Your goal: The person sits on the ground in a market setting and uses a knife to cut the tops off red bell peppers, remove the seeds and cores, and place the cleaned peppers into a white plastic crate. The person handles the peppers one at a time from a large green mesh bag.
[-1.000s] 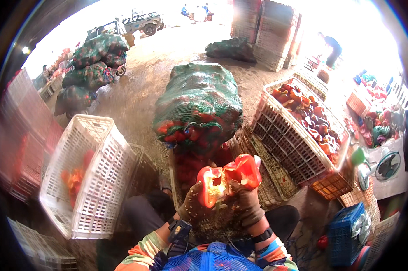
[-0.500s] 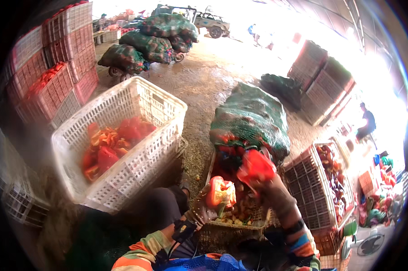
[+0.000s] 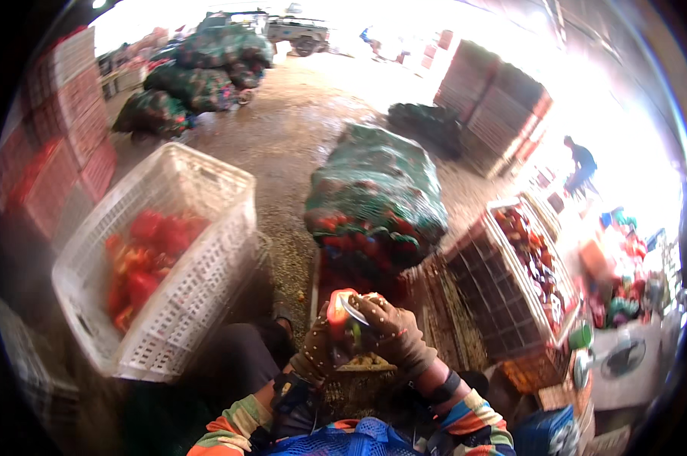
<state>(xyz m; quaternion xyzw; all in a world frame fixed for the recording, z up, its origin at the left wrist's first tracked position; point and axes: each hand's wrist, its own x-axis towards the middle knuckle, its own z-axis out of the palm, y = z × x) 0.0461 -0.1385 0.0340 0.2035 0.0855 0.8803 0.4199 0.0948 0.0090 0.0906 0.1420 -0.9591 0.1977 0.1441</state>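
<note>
My gloved left hand (image 3: 315, 354) is closed around a red bell pepper (image 3: 339, 310) that is cut open, its pale inside showing. My gloved right hand (image 3: 398, 334) grips a small knife, its blade (image 3: 354, 311) lying against the opened pepper; the handle is hidden in the glove. Both hands are close together above a crate holding yellowish pepper scraps (image 3: 370, 363), mostly covered by my arms. Just beyond them rests a large green mesh sack (image 3: 379, 182) with red peppers at its near end.
A white plastic crate (image 3: 195, 308) with red pepper pieces stands at my left. On the right is a crate (image 3: 484, 296) of darker pepper pieces, near a fan (image 3: 621, 359). Stacked crates (image 3: 495, 106) and filled mesh sacks (image 3: 225, 47) stand farther off. A person (image 3: 580, 163) bends at the far right.
A red pepper piece in my right hand is gone from it, and a knife blade now shows there. My hands have come together at the opened pepper. The whole view has swung right.
</note>
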